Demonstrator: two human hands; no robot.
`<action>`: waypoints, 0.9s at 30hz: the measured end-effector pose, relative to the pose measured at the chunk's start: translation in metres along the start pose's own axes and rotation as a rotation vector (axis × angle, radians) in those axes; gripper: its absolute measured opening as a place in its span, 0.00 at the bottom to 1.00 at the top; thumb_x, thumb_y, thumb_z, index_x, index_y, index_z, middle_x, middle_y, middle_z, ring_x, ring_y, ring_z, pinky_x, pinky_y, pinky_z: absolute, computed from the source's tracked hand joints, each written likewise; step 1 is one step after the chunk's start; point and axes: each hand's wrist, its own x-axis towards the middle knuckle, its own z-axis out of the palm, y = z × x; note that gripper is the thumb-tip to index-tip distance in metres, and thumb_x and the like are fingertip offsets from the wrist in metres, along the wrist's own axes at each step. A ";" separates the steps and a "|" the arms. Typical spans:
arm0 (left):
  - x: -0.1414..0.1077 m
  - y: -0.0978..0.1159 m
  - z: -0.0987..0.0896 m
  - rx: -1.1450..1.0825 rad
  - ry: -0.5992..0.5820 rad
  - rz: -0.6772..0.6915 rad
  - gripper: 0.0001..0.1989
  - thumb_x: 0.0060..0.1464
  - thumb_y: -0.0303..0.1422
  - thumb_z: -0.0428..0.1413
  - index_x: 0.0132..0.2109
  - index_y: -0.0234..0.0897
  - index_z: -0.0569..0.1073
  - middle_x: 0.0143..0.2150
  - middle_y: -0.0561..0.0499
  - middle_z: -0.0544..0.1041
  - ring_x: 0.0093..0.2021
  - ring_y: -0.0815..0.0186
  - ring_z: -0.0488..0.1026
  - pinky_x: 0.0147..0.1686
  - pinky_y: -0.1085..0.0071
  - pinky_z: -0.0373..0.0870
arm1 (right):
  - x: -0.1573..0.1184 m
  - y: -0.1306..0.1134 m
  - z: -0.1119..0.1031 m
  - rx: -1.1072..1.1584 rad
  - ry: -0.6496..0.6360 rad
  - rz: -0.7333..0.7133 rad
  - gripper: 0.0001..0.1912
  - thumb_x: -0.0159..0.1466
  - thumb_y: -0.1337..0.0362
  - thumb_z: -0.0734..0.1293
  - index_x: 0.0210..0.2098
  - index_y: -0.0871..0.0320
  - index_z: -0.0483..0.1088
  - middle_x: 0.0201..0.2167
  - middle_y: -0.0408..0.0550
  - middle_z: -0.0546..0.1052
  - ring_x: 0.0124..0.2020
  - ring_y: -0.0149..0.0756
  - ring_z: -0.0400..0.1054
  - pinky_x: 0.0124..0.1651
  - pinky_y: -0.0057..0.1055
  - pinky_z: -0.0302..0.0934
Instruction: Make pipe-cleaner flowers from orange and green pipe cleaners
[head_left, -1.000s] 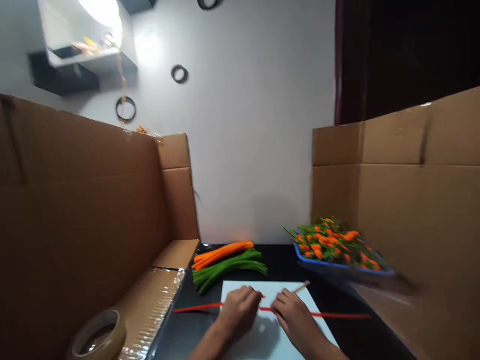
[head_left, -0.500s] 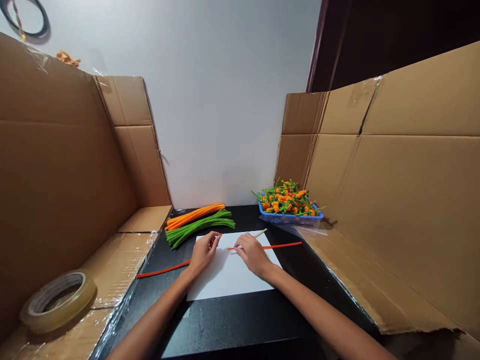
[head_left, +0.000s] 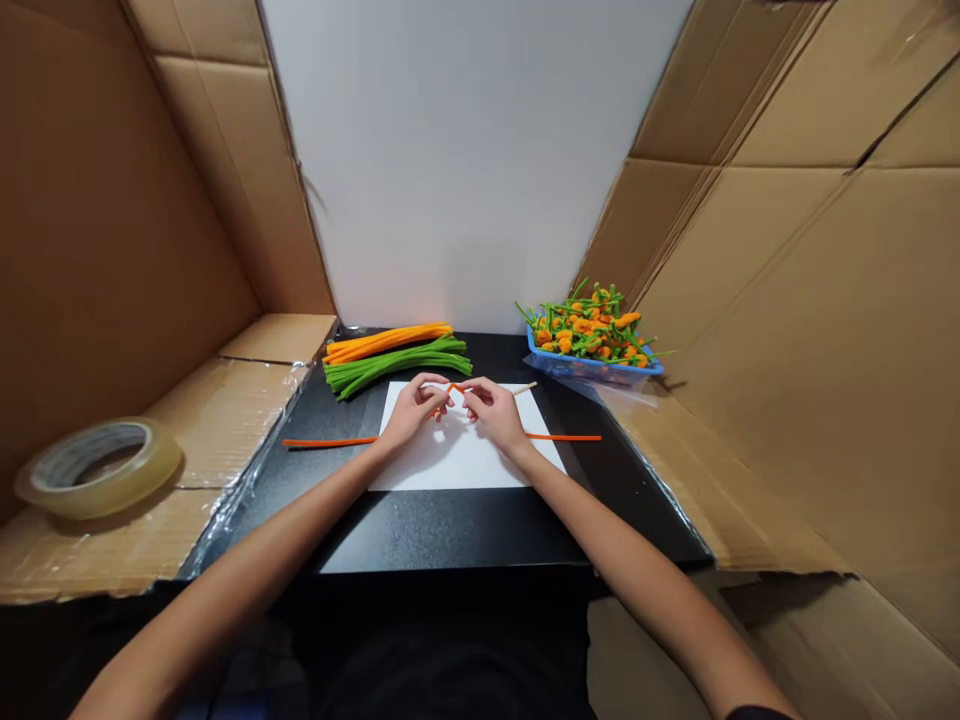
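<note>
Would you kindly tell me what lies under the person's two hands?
White paper lies beneath both. An orange pipe cleaner runs in under the left hand, and another length leaves the right hand. Whether they join is covered.

L hand [head_left: 411, 410] & R hand [head_left: 491, 412] bare, slim fingers, nothing worn on them. L forearm [head_left: 247, 535] & R forearm [head_left: 637, 565] also bare & smooth, long & thin in this wide view. Dark top [head_left: 442, 660] at bottom of frame, near-black, any print or detail too dim to tell. Black sleeve hem [head_left: 757, 714] just showing on R arm at lower edge, mostly cut off
</note>
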 end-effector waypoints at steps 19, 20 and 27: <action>-0.006 0.005 0.009 0.120 -0.007 0.080 0.17 0.52 0.43 0.64 0.42 0.35 0.75 0.27 0.53 0.76 0.24 0.71 0.70 0.26 0.73 0.67 | -0.014 -0.011 0.003 0.161 0.023 0.037 0.15 0.55 0.53 0.73 0.35 0.57 0.74 0.29 0.44 0.78 0.30 0.32 0.70 0.34 0.30 0.67; -0.006 0.005 0.009 0.129 -0.005 0.082 0.18 0.52 0.44 0.65 0.42 0.35 0.75 0.27 0.53 0.76 0.24 0.71 0.70 0.26 0.73 0.67 | -0.015 -0.012 0.003 0.163 0.023 0.038 0.15 0.55 0.53 0.73 0.35 0.57 0.74 0.29 0.44 0.78 0.29 0.32 0.70 0.34 0.30 0.67; -0.010 0.012 0.014 0.159 -0.015 0.091 0.19 0.51 0.45 0.65 0.42 0.34 0.76 0.27 0.53 0.77 0.23 0.71 0.71 0.24 0.75 0.67 | -0.016 -0.013 0.004 0.211 0.025 0.048 0.16 0.56 0.51 0.73 0.32 0.58 0.73 0.26 0.42 0.75 0.26 0.29 0.67 0.32 0.28 0.65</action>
